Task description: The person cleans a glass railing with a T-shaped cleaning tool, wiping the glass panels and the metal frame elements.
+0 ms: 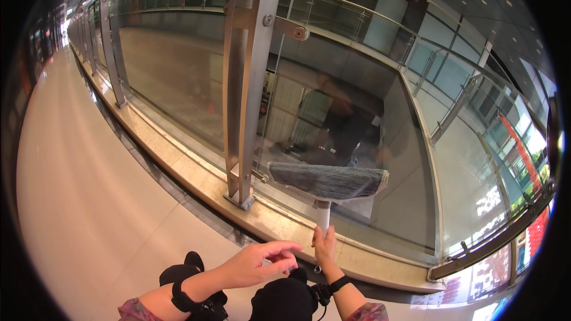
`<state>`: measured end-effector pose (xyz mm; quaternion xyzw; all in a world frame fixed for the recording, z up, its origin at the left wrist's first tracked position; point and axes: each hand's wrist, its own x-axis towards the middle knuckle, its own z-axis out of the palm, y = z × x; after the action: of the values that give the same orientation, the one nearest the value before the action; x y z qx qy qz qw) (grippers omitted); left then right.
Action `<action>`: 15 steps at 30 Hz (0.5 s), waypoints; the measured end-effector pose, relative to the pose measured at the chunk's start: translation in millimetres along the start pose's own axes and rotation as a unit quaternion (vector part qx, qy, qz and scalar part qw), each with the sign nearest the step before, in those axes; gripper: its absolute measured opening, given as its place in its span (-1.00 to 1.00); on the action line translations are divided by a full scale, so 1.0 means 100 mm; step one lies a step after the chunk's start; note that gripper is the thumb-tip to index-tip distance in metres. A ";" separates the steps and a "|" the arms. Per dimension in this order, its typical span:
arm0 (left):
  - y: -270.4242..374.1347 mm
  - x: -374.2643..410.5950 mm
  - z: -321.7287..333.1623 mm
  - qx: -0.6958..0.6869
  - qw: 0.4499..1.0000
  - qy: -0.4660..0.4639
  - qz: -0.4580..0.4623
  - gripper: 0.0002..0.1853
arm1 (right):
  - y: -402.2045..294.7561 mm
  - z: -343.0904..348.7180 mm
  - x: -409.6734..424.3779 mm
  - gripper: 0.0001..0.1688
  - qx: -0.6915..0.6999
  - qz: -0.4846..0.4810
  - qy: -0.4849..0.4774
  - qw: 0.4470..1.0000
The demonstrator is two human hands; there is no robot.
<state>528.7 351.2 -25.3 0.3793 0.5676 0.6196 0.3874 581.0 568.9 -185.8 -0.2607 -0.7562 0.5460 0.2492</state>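
Note:
My right hand (325, 246) grips the white handle (323, 217) of a window-washing tool, with a small ring at the handle's lower end. Its wide head wears a grey cloth pad (330, 181). The pad is raised in front of a glass balustrade panel (401, 151); whether it touches the glass I cannot tell. My left hand (267, 259) hovers to the left of the handle, fingers loosely bent and thumb apart, holding nothing. Both wrists carry black straps.
A double steel post (243, 98) with bolted glass clamps rises left of the pad. A stone curb (187, 167) runs under the glass, beside a pale tiled floor (89, 187). More posts (111, 49) recede at left. A dark metal rail (490, 240) slants at right.

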 end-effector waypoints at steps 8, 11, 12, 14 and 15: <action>-0.03 0.10 0.25 -0.037 0.996 0.056 0.057 -0.69 | -1.19 0.28 0.67 -0.78 0.256 -0.126 0.045 0.957; -0.12 0.14 0.28 -0.076 0.992 0.094 0.043 -0.71 | -1.54 0.50 0.93 -0.78 0.304 -0.181 0.025 0.935; -0.14 0.14 0.26 -0.076 0.991 0.106 0.038 -0.71 | -1.54 0.57 0.94 -0.78 0.307 -0.190 0.020 0.932; -0.15 0.15 0.26 -0.066 0.990 0.122 0.031 -0.70 | -1.40 0.57 0.92 -0.76 0.296 -0.185 0.033 0.937; -0.16 0.13 0.24 -0.060 0.989 0.135 0.028 -0.70 | -1.27 0.57 0.85 -0.76 0.293 -0.174 0.032 0.940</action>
<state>546.0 373.2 -38.9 0.2837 0.5662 0.7084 0.3116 465.0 551.7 -72.4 -0.0577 -0.5879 0.6829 0.4298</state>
